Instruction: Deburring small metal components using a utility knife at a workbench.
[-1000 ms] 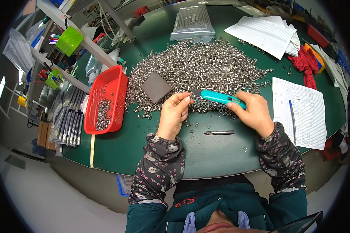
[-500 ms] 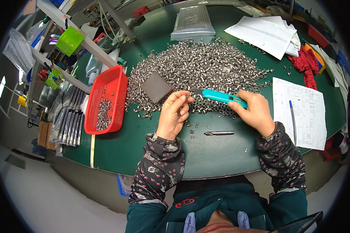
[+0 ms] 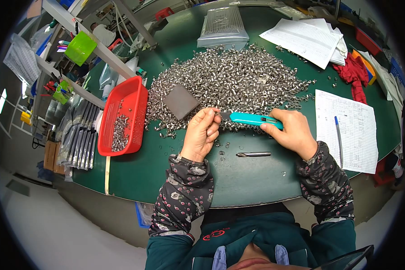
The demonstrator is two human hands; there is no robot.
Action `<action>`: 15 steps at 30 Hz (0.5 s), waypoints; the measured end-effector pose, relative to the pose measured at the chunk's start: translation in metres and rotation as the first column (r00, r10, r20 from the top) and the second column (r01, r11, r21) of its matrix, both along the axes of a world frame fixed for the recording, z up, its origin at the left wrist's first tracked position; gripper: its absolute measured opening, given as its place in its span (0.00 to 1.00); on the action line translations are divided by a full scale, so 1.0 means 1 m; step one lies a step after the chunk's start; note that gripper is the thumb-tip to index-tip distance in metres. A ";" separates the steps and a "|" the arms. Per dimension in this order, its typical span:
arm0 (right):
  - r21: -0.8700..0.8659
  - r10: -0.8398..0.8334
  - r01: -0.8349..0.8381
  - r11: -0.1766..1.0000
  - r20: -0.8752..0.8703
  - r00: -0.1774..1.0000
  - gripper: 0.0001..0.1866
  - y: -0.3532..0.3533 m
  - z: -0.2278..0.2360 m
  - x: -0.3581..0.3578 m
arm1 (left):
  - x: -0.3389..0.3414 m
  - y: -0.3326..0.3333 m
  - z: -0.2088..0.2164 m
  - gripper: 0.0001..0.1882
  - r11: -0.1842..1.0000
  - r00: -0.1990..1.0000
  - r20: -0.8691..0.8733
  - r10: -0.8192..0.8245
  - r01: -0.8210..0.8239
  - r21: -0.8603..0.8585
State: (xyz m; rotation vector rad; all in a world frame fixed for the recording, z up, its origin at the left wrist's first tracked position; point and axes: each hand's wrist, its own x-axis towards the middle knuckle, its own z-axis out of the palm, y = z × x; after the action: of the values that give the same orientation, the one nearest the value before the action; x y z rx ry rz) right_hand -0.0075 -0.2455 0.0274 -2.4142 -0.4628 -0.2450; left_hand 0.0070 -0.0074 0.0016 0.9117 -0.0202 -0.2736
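My right hand [image 3: 294,134] is closed round the handle of a teal utility knife [image 3: 252,119], its blade pointing left. In my left hand [image 3: 199,136], thumb and forefinger pinch a small metal ring [image 3: 217,112], mostly covered by the fingertips. The knife's blade tip meets the ring or lies right beside it; I cannot tell which. Just beyond both hands spreads a big heap of small metal rings [image 3: 238,76]. A dark square block [image 3: 181,102] rests on the heap's near left side. Between my forearms a drill bit [image 3: 253,154] lies on the green table [image 3: 252,180].
Left of the heap stands a red plastic basket [image 3: 139,114] with some rings inside. A printed sheet [image 3: 360,135] with a pen [image 3: 338,139] lies at the right. Farther back are more papers [image 3: 301,38], a red cloth [image 3: 353,76] and a bagged stack [image 3: 222,27].
The knife has moved slightly left and down, bringing its blade to my left fingertips. My right hand has shifted a little with it; my left hand stays nearly in place.
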 end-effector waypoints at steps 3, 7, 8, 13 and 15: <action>-0.001 0.010 -0.010 1.000 0.014 1.000 0.18 0.000 0.001 -0.001 | 0.000 -0.001 0.000 0.09 1.000 1.000 -0.020 -0.017 0.017 -0.007; -0.027 0.019 -0.018 0.999 0.016 1.000 0.19 0.000 -0.001 -0.001 | -0.001 -0.004 0.001 0.10 0.999 0.999 -0.034 0.009 -0.008 0.040; -0.027 0.018 -0.018 0.999 0.016 1.000 0.19 0.000 -0.001 -0.001 | -0.001 -0.005 0.002 0.10 0.997 1.000 -0.025 0.014 -0.012 0.077; -0.042 0.036 -0.034 0.999 0.034 0.999 0.18 -0.001 0.000 0.000 | -0.004 -0.009 0.006 0.12 0.985 0.999 -0.020 0.050 -0.046 0.168; -0.036 0.032 -0.029 0.999 0.090 0.995 0.18 0.000 -0.001 -0.001 | -0.003 -0.008 0.003 0.14 0.979 0.999 -0.021 0.031 -0.027 0.200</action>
State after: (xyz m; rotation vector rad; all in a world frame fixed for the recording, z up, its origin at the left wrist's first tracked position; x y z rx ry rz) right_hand -0.0081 -0.2459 0.0259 -2.4349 -0.5484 -0.3362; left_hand 0.0044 -0.0153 0.0047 1.1077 0.0438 -0.2626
